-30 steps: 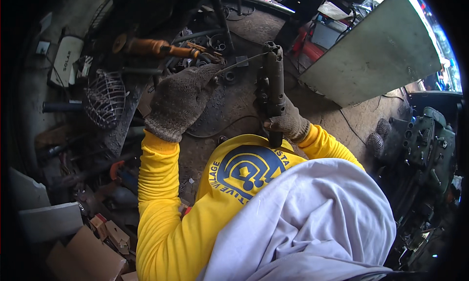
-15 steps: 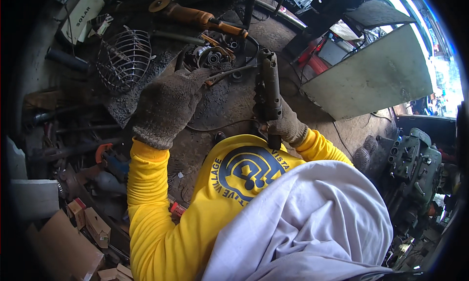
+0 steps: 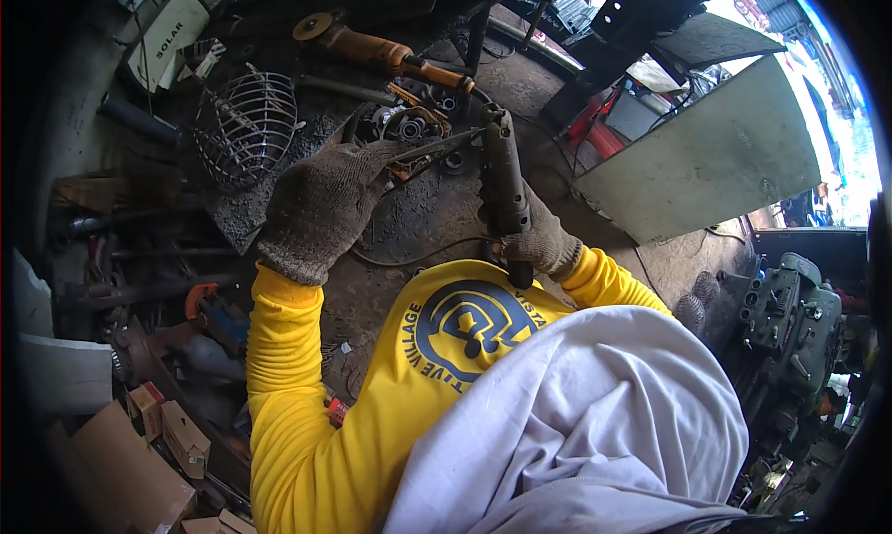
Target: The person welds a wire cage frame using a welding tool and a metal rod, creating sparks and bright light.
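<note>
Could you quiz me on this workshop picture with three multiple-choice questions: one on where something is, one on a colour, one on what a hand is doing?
1. Where does the wire cage lie?
A. left of the left hand
B. on the grey metal sheet
C. in the cardboard box

2. What colour are the sleeves?
A. blue
B. yellow
C. black

3. What is the right hand doing?
A. resting flat on the floor
B. hanging free
C. gripping a dark metal tube

Answers:
1. A, the cage sits up and to the left of the gloved left hand.
2. B, both arms show bright yellow cloth.
3. C, the glove is wrapped round the lower end of the dark metal tube, which stands upright.
</note>
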Demonstrator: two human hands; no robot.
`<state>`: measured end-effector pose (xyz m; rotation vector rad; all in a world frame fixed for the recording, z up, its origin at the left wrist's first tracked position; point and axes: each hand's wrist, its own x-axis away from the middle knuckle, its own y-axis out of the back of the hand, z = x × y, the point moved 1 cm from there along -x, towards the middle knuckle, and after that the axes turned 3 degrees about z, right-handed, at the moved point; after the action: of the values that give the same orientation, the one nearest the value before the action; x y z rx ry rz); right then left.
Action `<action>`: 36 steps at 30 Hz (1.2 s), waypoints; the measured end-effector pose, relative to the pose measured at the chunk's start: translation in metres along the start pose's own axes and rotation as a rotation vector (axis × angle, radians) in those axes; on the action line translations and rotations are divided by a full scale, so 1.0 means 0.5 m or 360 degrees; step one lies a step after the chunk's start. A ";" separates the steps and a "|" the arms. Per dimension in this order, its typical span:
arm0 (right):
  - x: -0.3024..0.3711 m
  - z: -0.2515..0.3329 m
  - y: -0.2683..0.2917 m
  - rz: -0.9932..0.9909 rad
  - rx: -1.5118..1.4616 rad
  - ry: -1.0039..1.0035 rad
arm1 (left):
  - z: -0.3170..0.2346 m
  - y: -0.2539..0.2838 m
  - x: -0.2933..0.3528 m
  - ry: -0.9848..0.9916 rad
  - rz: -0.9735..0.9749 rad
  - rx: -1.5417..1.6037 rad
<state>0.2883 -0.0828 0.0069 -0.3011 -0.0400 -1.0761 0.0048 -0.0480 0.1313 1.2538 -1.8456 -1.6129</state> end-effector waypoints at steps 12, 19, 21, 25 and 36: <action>-0.011 0.016 0.007 -0.0002 0.0043 -0.0078 | 0.006 0.010 -0.034 0.0048 0.0111 -0.0132; -0.020 0.019 -0.002 0.0003 0.0044 -0.0100 | 0.013 0.011 -0.024 -0.0015 0.0014 -0.0333; -0.022 0.020 -0.009 -0.0003 0.0072 -0.0085 | 0.011 0.015 -0.021 0.0059 0.0031 -0.0342; -0.023 0.010 -0.018 0.0015 0.0119 -0.0058 | 0.011 0.013 -0.016 0.0042 0.0032 -0.0379; -0.015 0.002 -0.032 0.0020 0.0117 -0.0041 | 0.031 0.000 0.012 -0.0148 -0.0177 -0.0350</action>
<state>0.2708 -0.0832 0.0102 -0.2489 -0.1004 -1.0556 -0.0102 -0.0439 0.1255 1.2214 -1.6213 -1.9048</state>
